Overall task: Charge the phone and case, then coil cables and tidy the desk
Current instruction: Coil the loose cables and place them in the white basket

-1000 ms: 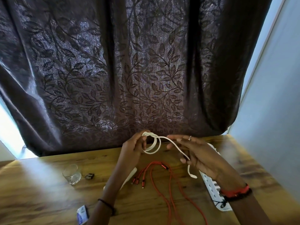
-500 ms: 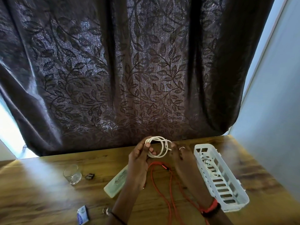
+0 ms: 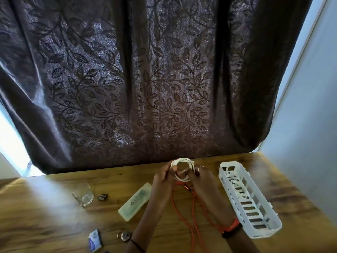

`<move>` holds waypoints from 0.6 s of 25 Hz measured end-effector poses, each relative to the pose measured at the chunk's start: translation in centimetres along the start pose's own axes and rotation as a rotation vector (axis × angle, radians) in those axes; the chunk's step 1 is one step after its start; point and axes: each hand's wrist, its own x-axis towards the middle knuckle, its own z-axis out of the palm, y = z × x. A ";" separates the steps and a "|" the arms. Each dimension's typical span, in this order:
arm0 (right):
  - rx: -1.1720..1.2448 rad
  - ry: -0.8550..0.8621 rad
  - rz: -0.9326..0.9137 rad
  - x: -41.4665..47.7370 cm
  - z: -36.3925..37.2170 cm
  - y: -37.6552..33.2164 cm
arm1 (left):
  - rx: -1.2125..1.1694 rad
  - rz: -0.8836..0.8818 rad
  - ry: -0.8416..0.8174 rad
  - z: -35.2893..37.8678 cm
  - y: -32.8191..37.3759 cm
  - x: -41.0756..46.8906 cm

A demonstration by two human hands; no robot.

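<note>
A white cable [image 3: 182, 161] is wound into a small coil held above the wooden desk [image 3: 45, 216] near its far edge. My left hand [image 3: 164, 178] grips the coil's left side with thumb and fingers. My right hand [image 3: 202, 179] pinches its right side; a ring shows on one finger. Below the hands a red cable [image 3: 184, 216] lies loose on the desk, running toward me. A pale green case [image 3: 135, 201] lies left of my left forearm.
A white slotted basket [image 3: 262, 216] with a white cable inside stands at the right. A glass [image 3: 83, 196], a small dark object [image 3: 102, 196], a small blue-white pack [image 3: 94, 241] and a round metal item [image 3: 125, 235] lie at the left. A dark curtain [image 3: 145, 79] hangs behind.
The white cable's loose tail has been wound in, making a tighter coil. My right hand moved left off the basket and closed on the coil.
</note>
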 end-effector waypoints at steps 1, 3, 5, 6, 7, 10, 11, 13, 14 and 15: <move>0.044 0.010 -0.004 0.0 0.2 0.1 | 0.209 0.053 0.031 -0.1 -0.3 0.1; 0.103 0.023 -0.010 -0.2 0.5 0.0 | 0.475 0.108 0.071 -0.1 -0.7 0.1; 0.137 0.008 0.009 -0.1 0.7 0.0 | 0.543 0.142 0.088 0.1 -0.5 -0.2; 0.157 -0.007 0.021 -0.1 0.7 0.1 | 0.558 0.170 0.096 0.2 -0.4 -0.4; 0.184 -0.019 0.041 -0.1 0.6 0.2 | 0.572 0.205 0.109 0.4 -0.3 -0.5; 0.298 -0.059 0.081 -0.3 0.0 0.0 | 0.600 0.274 0.172 0.9 -0.5 -0.8; 0.326 -0.073 0.087 -0.4 -0.2 -0.2 | 0.595 0.275 0.183 1.1 -0.6 -1.0; 0.387 -0.110 0.084 -0.6 -0.7 -0.4 | 0.606 0.264 0.196 1.4 -0.5 -1.1; 0.432 -0.127 0.078 -0.8 -0.8 -0.6 | 0.651 0.248 0.198 1.3 -0.5 -1.1; 0.476 -0.133 0.077 -0.9 -0.9 -0.6 | 0.727 0.215 0.200 1.2 -0.4 -0.9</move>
